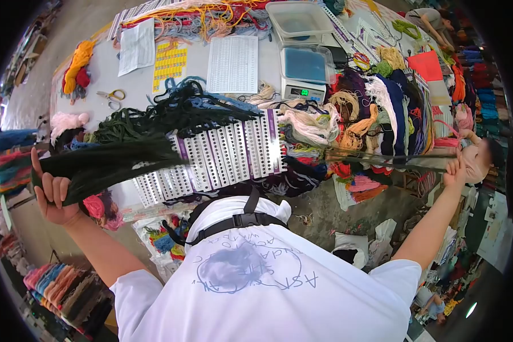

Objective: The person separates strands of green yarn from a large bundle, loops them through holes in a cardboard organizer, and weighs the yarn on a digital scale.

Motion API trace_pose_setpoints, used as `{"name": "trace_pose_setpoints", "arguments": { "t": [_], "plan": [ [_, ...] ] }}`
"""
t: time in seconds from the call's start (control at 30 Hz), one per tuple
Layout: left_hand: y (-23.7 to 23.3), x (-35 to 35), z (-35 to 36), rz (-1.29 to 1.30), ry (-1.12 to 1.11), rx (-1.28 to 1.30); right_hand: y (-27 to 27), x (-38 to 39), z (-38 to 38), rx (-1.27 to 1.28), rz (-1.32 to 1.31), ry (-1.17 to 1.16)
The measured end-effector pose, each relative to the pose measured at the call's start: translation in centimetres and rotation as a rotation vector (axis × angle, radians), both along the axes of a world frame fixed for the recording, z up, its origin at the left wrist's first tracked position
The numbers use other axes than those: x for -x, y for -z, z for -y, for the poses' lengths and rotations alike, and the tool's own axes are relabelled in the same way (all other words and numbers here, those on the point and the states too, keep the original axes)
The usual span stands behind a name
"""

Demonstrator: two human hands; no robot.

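Note:
Both arms are spread wide over the table. At the far left, my left hand [56,196] is closed round one end of a thick dark green yarn bundle [114,164], which stretches toward the middle. My right hand [454,168], at the far right, pinches the end of a thin dark strand [390,159] that runs inward at the same height. Between them lie white and purple punched cards [228,149], with dark green yarn [182,108] heaped along their upper edge. Whether the bundle and the strand are joined I cannot make out.
Scissors [115,96], a printed sheet [232,64] and a yellow label sheet [169,66] lie on the table. A scale [304,91] holds a plastic tub [306,64]. Mixed yarn [356,122] covers the right side. Another person [474,159] is near my right hand.

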State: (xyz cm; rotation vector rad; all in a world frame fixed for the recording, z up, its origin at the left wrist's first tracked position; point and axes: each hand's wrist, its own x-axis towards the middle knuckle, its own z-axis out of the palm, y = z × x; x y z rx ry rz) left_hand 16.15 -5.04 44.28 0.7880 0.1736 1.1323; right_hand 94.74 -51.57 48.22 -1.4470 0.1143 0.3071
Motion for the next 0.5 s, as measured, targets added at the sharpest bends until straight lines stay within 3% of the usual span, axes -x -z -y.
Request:
{"name": "trace_pose_setpoints", "arguments": {
  "t": [0.07, 0.17, 0.27, 0.3, 0.33, 0.37, 0.4, 0.47, 0.5],
  "plan": [
    [-0.2, -1.2, 0.4, -0.031, 0.016, -0.054, -1.5, 1.8, -3.1, -0.024, 0.02, -0.093],
    [-1.0, -2.7, 1.6, -0.196, -0.028, -0.194, -3.6, 4.3, -7.4, -0.006, 0.108, -0.421],
    [-1.9, -0.4, 3.0, -0.505, -0.133, -0.412, -6.0, 4.4, -12.2, 0.001, 0.244, -0.477],
    [-2.6, -1.8, 3.1, -0.467, -0.047, -0.504, -7.2, 4.8, -13.6, -0.074, 0.275, -0.532],
    [-2.8, -5.0, 4.5, -0.457, -0.223, -0.379, -8.6, 5.0, -15.2, -0.152, 0.304, -0.598],
    [-3.0, -7.3, 5.7, -0.454, -0.406, -0.25, -10.1, 5.1, -17.0, -0.122, 0.331, -0.463],
    [-2.0, -6.7, 4.8, -0.233, -0.276, -0.043, -11.1, 4.5, -18.7, -0.103, 0.35, -0.33],
    [1.1, -6.0, 3.5, -0.038, 0.14, 0.204, -13.5, -5.2, -18.5, -0.207, 0.288, -0.608],
    [2.4, -7.0, 3.9, -0.103, 0.169, 0.192, -14.3, -4.5, -20.7, -0.193, 0.327, -0.547]
  ]
}}
